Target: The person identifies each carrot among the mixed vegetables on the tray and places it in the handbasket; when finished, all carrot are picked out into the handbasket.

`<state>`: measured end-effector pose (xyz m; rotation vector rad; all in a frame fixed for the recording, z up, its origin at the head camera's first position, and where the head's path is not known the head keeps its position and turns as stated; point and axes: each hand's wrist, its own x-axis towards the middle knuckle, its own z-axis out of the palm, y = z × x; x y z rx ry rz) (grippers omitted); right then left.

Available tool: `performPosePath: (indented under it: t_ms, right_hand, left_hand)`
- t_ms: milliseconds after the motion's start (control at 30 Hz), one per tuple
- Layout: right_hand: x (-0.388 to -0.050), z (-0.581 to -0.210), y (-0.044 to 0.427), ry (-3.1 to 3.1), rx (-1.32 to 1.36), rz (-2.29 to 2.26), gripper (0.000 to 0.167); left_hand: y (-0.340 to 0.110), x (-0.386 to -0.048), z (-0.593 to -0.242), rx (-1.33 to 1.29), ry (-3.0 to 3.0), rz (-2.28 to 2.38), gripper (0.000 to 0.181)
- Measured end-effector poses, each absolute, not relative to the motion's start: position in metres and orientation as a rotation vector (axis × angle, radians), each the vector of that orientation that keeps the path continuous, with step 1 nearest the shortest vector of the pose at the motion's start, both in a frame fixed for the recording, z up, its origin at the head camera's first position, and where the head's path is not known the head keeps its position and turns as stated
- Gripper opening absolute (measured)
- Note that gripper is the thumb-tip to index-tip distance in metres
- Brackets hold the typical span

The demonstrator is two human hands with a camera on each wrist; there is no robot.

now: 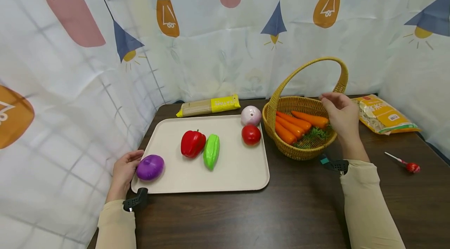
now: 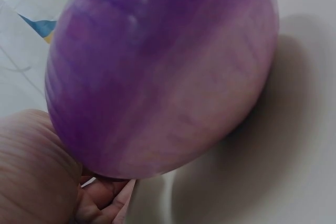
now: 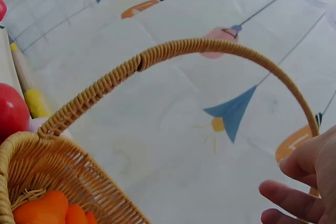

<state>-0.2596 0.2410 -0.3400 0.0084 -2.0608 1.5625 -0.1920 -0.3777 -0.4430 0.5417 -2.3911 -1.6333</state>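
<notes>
My left hand (image 1: 124, 171) is at the left edge of a cream tray (image 1: 232, 174), beside a purple onion (image 1: 150, 167) that lies on it. In the left wrist view the onion (image 2: 157, 77) fills much of the picture, and loosely bent fingers (image 2: 102, 195) show below it by the tray's edge. My right hand (image 1: 342, 118) is at the right side of a wicker basket (image 1: 299, 153), close to its tall handle (image 1: 309, 63). Its thumb and fingers (image 3: 289, 198) stand apart with nothing between them. Several orange carrots (image 1: 293, 124) with green tops lie in the basket.
A red bell pepper (image 1: 193, 143), a green star-fruit-like piece (image 1: 211, 151), a tomato (image 1: 251, 135) and a pale purple-white onion (image 1: 251, 115) are on the tray. Behind are packaged noodles (image 1: 211, 106); at right, a yellow packet (image 1: 386, 116) and a red lollipop (image 1: 412, 167).
</notes>
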Motion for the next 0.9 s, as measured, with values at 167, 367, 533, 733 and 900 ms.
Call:
performPosePath:
  t_ms: [167,367,533,733,900]
  right_hand:
    - [-0.254,-0.334,0.239,-2.06,0.051,1.538,0.029]
    - [-0.249,-0.33,0.237,-2.056,0.069,1.533,0.028]
    - [-0.247,-0.326,0.235,-2.027,0.1,1.54,0.026]
    - [-0.244,-0.322,0.232,-2.003,0.141,1.531,0.023]
    - [-0.238,-0.318,0.23,-2.061,0.197,1.494,0.025]
  left_hand:
    - [-0.377,-0.193,-0.443,0.546,-2.4,-1.626,0.042]
    - [-0.376,-0.193,-0.442,0.555,-2.427,-1.61,0.042]
    - [-0.376,-0.193,-0.441,0.547,-2.427,-1.592,0.043]
    - [-0.377,-0.193,-0.441,0.576,-2.42,-1.594,0.043]
    - [-0.371,-0.191,-0.429,0.583,-2.466,-1.483,0.039]
